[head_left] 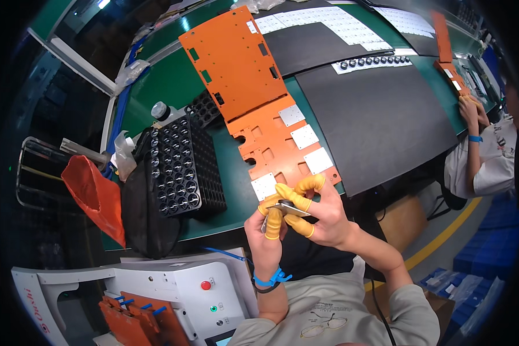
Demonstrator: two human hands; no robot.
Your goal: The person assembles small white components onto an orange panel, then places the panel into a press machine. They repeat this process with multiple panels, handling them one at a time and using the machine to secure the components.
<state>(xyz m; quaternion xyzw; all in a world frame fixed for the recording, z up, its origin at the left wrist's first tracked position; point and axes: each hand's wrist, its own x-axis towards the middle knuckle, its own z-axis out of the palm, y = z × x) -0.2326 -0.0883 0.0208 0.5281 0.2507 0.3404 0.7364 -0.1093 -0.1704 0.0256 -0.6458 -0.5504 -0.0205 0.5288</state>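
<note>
My left hand (pixel 264 235) and my right hand (pixel 328 212), with yellow finger cots on the fingers, come together at the near edge of an orange hinged fixture (pixel 258 122). Between their fingertips they grip a small thin metal plate (pixel 297 211), tilted, with a dark round part (pixel 285 202) against it. The fingers partly hide both. Several white square plates (pixel 304 137) sit in the fixture's near half, one of them (pixel 264 185) just beyond my left fingers. The fixture's far half (pixel 233 60) lies folded back, with cut-out slots.
Left of the fixture stands a black tray (pixel 210 173) of round dark parts, near a capped bottle (pixel 161 111) and a red bag (pixel 95 193). A black mat (pixel 380 121) lies right. A white machine (pixel 196 288) stands at lower left; a co-worker (pixel 481 144) works at far right.
</note>
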